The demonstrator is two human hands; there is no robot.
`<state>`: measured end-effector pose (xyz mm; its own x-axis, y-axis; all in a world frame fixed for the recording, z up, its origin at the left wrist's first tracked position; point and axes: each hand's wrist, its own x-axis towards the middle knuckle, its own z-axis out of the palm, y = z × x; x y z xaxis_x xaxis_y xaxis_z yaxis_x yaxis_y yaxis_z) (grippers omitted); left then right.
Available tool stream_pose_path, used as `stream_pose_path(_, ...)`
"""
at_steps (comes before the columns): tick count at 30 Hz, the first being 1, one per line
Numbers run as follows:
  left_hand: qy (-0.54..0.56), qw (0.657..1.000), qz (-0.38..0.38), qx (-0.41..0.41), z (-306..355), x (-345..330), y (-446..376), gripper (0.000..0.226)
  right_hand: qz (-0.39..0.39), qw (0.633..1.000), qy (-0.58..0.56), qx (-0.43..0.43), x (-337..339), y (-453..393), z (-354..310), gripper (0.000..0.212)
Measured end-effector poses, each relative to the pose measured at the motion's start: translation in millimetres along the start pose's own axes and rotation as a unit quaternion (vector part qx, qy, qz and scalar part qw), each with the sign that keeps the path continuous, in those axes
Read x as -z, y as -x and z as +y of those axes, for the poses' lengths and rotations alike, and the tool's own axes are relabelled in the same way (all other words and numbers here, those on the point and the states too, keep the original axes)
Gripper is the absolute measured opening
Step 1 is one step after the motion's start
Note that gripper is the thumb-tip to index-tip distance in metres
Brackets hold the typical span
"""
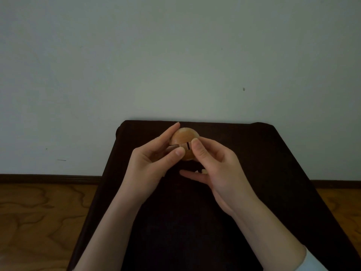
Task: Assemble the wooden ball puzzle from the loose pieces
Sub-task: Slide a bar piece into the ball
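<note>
A light-brown wooden ball puzzle (184, 136) is held above the far part of a dark table (254, 173). Dark gaps show between its pieces on the near side. My left hand (154, 163) grips it from the left, thumb on its front and fingers behind. My right hand (216, 167) holds it from the right, thumb pressed on the front next to a gap. A small pale wooden piece (204, 171) peeks out below my right hand; whether it lies on the table or in the hand is unclear.
The dark table stands against a pale wall (175, 55). Wooden floor (39, 222) shows on both sides, with a dark baseboard along the wall.
</note>
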<state>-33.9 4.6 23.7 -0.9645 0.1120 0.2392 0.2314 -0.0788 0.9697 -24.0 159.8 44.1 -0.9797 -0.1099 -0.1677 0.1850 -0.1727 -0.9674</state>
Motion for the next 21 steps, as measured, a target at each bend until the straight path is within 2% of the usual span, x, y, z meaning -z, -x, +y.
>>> stream_pose_path(8,0.012,1.000,-0.011,0.006,-3.1,-3.2,0.5,0.053,0.026,0.997,-0.064,-0.021,-8.6,1.9,2.5,0.055)
stream_pose_path(11,0.038,0.999,-0.031,0.008,-2.2,0.3,-0.2,0.052,-0.028,0.989,-0.143,-0.030,-3.8,2.5,-4.4,0.055)
stream_pose_path(15,0.107,0.992,-0.064,0.020,1.7,6.9,-0.4,0.070,-0.101,0.972,-0.206,-0.058,9.2,4.3,-10.3,0.050)
stream_pose_path(19,0.154,0.985,-0.075,0.031,4.2,4.8,-0.7,0.075,-0.092,0.976,-0.187,-0.065,15.9,4.0,-11.2,0.020)
stream_pose_path(21,0.159,0.983,-0.080,0.033,4.4,4.2,-0.2,0.076,-0.092,0.977,-0.182,-0.061,17.5,3.9,-11.1,0.013)
